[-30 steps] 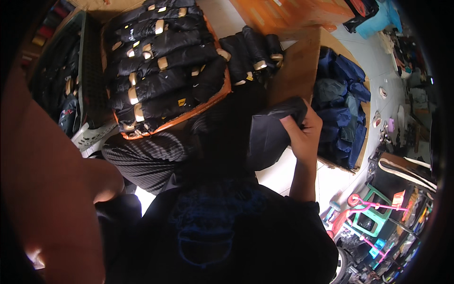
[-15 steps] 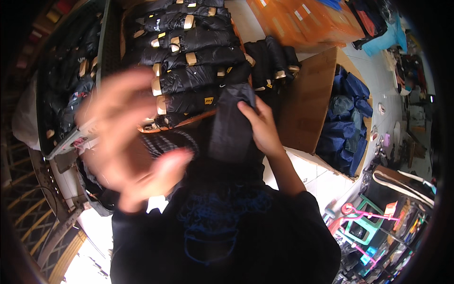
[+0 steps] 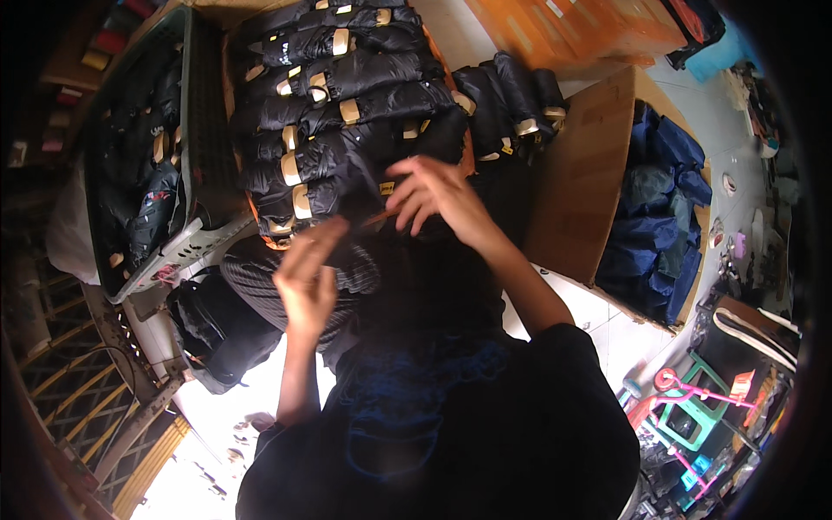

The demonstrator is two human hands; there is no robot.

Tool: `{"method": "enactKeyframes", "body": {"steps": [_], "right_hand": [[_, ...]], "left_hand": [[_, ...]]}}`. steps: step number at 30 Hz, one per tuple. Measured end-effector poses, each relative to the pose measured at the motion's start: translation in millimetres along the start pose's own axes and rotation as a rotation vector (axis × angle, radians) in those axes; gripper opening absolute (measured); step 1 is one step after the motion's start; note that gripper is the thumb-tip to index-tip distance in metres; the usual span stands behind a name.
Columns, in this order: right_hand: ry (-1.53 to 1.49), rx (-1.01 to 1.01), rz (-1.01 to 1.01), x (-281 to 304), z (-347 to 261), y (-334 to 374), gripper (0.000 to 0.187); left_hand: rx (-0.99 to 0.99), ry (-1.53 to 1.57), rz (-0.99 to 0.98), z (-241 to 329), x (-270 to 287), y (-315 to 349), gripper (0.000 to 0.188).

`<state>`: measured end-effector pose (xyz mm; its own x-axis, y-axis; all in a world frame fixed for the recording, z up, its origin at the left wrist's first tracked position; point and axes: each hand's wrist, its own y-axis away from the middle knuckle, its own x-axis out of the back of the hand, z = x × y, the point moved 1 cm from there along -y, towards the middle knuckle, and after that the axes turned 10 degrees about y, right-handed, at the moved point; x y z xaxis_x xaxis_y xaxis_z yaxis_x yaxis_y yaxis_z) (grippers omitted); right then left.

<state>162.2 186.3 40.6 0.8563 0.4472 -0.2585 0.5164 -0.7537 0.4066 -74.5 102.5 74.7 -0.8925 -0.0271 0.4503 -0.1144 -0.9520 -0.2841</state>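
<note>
My left hand (image 3: 308,282) is raised in front of my lap, fingers stretched and thumb apart, slightly blurred. To its right, my right hand (image 3: 442,199) reaches leftward with spread fingers over the near edge of a box of black bundles. These rolled bundles (image 3: 381,102) look like folded umbrellas with beige handles, laid in rows. Dark cloth lies behind the fingertips; whether either hand touches it is hard to make out against the black bundles. The black pouch-like piece of cloth seen earlier cannot be picked out against my dark clothes.
A dark green plastic crate (image 3: 204,130) with more black bundles stands at left. Right of the box lie further bundles (image 3: 516,91) and a cardboard box (image 3: 576,173) of blue pouches (image 3: 646,238). An orange wrapped package (image 3: 581,30) is behind; a green stool (image 3: 698,407) stands lower right.
My left hand has come down and inward from a fast blur at left. My right hand has let go of the black pouch-like cloth and moved slightly left, its fingers now spread.
</note>
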Motion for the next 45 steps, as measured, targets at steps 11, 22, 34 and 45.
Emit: {"method": "enactKeyframes", "body": {"steps": [11, 22, 34, 45], "right_hand": [[1.684, 0.637, 0.448, 52, 28, -23, 0.044], [1.230, 0.664, 0.446, 57, -11, 12, 0.056], [-0.151, 0.571, 0.460, 22, 1, 43, 0.065], [-0.503, 0.316, 0.083, -7, 45, 36, 0.066]], "left_hand": [[0.185, 0.150, 0.001, -27, -1, -45, 0.026], [0.330, 0.199, 0.212, -46, -18, -23, 0.033], [0.118, 0.746, 0.759, -16, -35, -54, 0.003], [0.550, 0.624, 0.290, -50, -57, -4, 0.036]]}}
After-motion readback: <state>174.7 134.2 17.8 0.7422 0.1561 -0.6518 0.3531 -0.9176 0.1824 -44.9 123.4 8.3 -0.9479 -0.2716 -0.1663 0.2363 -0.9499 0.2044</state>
